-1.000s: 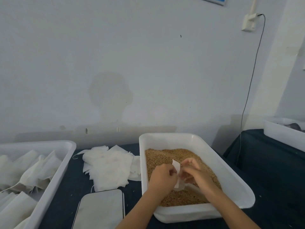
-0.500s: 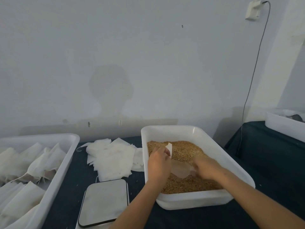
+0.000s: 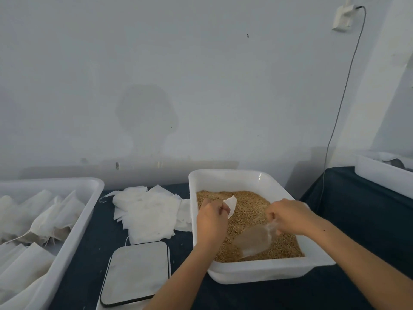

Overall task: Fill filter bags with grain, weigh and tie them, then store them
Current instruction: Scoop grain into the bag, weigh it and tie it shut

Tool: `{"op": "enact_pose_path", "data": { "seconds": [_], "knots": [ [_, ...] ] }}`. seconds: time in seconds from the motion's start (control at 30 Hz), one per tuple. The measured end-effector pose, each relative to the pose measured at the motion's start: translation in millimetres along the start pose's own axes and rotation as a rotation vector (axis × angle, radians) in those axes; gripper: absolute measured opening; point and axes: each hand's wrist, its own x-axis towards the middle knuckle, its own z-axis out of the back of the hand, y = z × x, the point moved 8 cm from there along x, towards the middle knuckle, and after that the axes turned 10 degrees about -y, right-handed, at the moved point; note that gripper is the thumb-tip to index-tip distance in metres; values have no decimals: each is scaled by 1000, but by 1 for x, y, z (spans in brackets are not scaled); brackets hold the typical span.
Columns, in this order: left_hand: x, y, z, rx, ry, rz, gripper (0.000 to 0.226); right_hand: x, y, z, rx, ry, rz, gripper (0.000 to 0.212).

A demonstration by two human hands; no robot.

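A white tub (image 3: 237, 177) holds brown grain (image 3: 250, 204). Over its left side my left hand (image 3: 211, 219) pinches a small white filter bag (image 3: 231, 203), whose top sticks up above my fingers. My right hand (image 3: 288, 217) grips the handle of a clear plastic scoop (image 3: 254, 240) that lies on the grain near the tub's front, its mouth pointing toward me. A loose pile of white filter bags (image 3: 147, 211) lies left of the tub. A flat scale (image 3: 136, 272) with a grey platform sits in front of that pile.
A large white bin (image 3: 89, 189) at the left holds several bags with strings. Another white bin (image 3: 380, 173) stands at the far right on a dark cloth. A grey cable (image 3: 342, 97) hangs down the wall from a socket.
My right hand has drawn away from the bag to the right and now drags the scoop through the grain toward the tub's front. My left hand keeps holding the bag.
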Motion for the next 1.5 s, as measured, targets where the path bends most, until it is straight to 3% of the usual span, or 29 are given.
{"op": "enact_pose_path", "data": {
  "seconds": [0.17,0.37,0.53,0.7,1.07,1.33,1.5],
  "knots": [
    [-1,-1,3,-2,-5,8,24,1,31,-27,214,7,37,16],
    [-1,0,14,-90,-68,59,19,-11,21,-47,437,81,19,23],
    [5,6,12,-115,-62,118,18,-27,4,-37,711,128,-8,20],
    [9,7,4,-28,16,69,17,-42,-20,-4,789,76,-54,17],
    [1,-4,-16,204,154,-114,13,-45,-35,53,223,-142,-163,12],
    [-1,0,-24,240,199,-129,27,-21,0,87,-204,-207,-24,19],
    [2,1,-24,221,183,-137,18,-7,13,100,-343,-205,47,26]
  ]
}}
